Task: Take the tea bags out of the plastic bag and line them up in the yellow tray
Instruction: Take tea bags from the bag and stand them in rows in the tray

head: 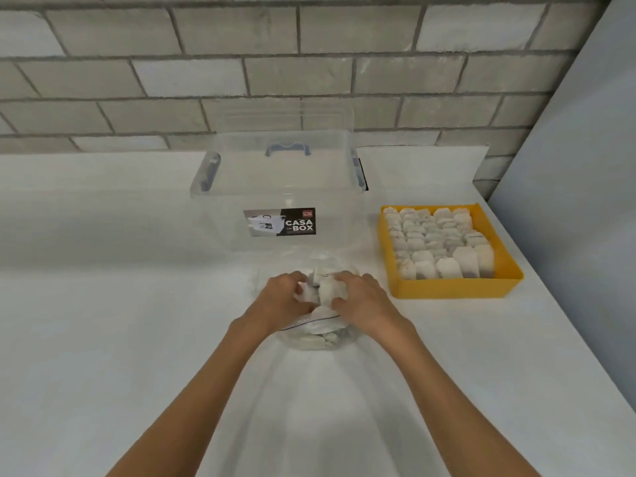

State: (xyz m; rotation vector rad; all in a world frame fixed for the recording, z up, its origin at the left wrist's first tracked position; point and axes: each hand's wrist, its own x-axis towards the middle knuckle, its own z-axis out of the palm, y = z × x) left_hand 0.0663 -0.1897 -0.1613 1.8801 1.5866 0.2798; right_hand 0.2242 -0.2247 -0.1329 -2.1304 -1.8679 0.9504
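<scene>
A clear zip plastic bag (318, 333) lies on the white table in front of me, with loose tea bags inside. A bunch of white tea bags (321, 287) sits above its opening, gripped from both sides: my left hand (284, 297) curls round it on the left, my right hand (361, 297) on the right. The yellow tray (454, 289) stands to the right, apart from my hands. Several rows of tea bags (437, 242) stand upright in it and fill most of it.
A clear lidded storage box (278, 201) with a black "CASA BOX" label stands just behind the bag. A grey brick wall runs along the back. The table's right edge (557, 287) slants past the tray, beside a pale wall panel.
</scene>
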